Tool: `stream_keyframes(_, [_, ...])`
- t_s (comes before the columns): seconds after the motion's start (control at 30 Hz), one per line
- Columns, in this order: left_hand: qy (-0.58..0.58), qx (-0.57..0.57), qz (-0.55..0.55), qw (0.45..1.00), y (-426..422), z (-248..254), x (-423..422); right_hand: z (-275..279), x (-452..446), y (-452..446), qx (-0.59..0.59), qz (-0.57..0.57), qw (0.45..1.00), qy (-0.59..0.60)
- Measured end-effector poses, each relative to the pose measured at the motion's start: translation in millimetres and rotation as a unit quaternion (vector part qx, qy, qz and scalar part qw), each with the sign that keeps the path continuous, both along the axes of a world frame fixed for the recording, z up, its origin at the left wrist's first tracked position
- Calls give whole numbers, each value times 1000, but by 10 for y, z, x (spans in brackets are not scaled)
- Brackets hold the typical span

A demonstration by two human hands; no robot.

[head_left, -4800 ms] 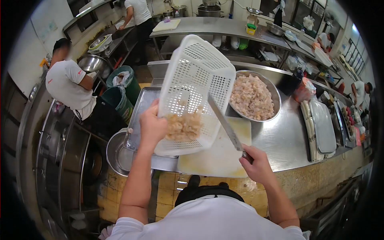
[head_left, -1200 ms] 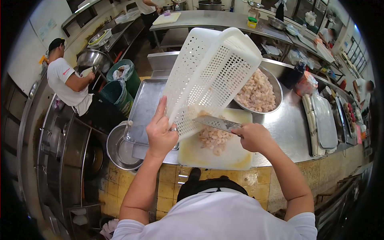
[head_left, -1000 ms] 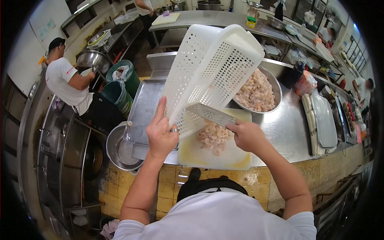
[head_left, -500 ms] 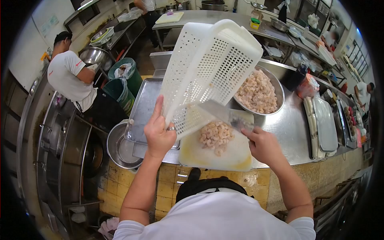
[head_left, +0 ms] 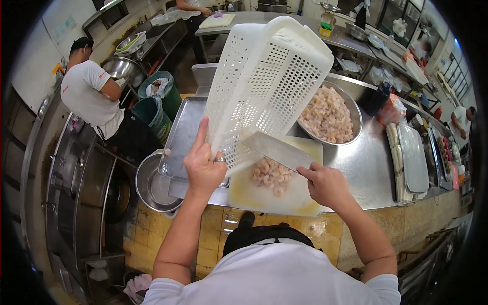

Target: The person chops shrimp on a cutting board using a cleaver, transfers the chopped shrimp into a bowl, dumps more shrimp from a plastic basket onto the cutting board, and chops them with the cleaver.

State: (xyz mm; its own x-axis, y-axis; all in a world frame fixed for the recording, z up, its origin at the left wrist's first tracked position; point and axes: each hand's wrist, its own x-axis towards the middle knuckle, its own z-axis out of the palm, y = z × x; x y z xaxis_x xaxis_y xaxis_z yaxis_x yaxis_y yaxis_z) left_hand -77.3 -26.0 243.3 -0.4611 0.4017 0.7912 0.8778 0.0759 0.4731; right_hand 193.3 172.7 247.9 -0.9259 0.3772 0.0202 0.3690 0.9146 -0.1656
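My left hand (head_left: pixel 205 165) grips the lower left edge of a white perforated basket (head_left: pixel 239 81), which is tilted on its side above the counter. A cleaver (head_left: pixel 277 150) is in my right hand (head_left: pixel 324 184), its blade pointing left near the basket's lower rim. Under the blade, a small pile of peeled shrimp (head_left: pixel 273 178) lies on a white cutting board (head_left: pixel 254 202); the blade hides part of it. Behind and to the right stands a metal bowl (head_left: pixel 359 124) heaped with shrimp pieces (head_left: pixel 328 116).
A metal tray (head_left: pixel 184 129) lies left of the basket, with a metal pot (head_left: pixel 154 185) below it. Green bins (head_left: pixel 165 104) stand farther left beside a person (head_left: pixel 91 96) in white. Flat trays (head_left: pixel 413 157) rest at the counter's right, near a dark bottle (head_left: pixel 377 99).
The basket went from upright with shrimp inside to tipped over, and shrimp now lie on the board. In the last half second the cleaver swung back left to the basket's rim.
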Motion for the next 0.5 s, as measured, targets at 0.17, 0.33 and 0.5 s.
stream_keyframes(0.17, [4,21,-16,1000,42,46,22,-201,-228,103,-20,22,998,50])
stream_keyframes(0.33, [29,12,-10,999,-7,27,-11,16,-59,199,-66,-8,998,-18])
stream_keyframes(0.5, [1,22,-19,1000,14,-44,14,-5,-173,178,-52,0,999,6])
